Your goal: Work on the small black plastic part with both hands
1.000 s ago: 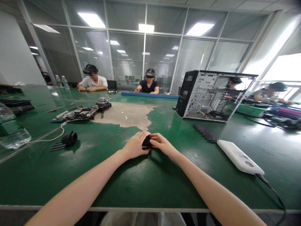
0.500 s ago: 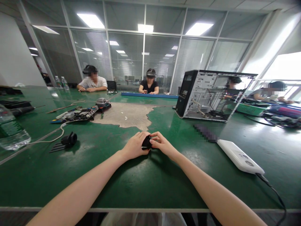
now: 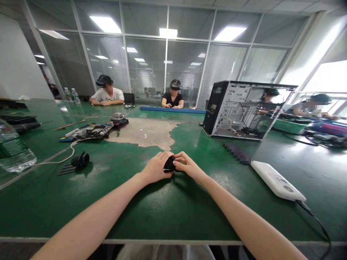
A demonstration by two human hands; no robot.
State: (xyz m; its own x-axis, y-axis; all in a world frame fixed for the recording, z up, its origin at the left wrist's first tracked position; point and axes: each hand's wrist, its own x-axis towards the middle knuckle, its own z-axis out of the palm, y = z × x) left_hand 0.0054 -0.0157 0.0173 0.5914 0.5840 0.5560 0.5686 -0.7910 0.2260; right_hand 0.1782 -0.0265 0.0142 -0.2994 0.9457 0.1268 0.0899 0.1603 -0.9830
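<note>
A small black object (image 3: 169, 164) is held between both hands, just above the green table (image 3: 162, 209) near the middle of the view. My left hand (image 3: 157, 167) wraps round its left side, fingers over the top. On the right side, the thumb and fingers of my right hand (image 3: 186, 165) pinch it. Its details are mostly covered by the fingers. To the left lies a black part with flat prongs and a round end (image 3: 78, 160).
A circuit board (image 3: 89, 130) and a water bottle (image 3: 15, 148) stand at left. An open computer case (image 3: 233, 110) is at right, behind a white power bank (image 3: 276, 180) with a cable. Several people sit around; a blue bar (image 3: 173, 109) lies at the far edge.
</note>
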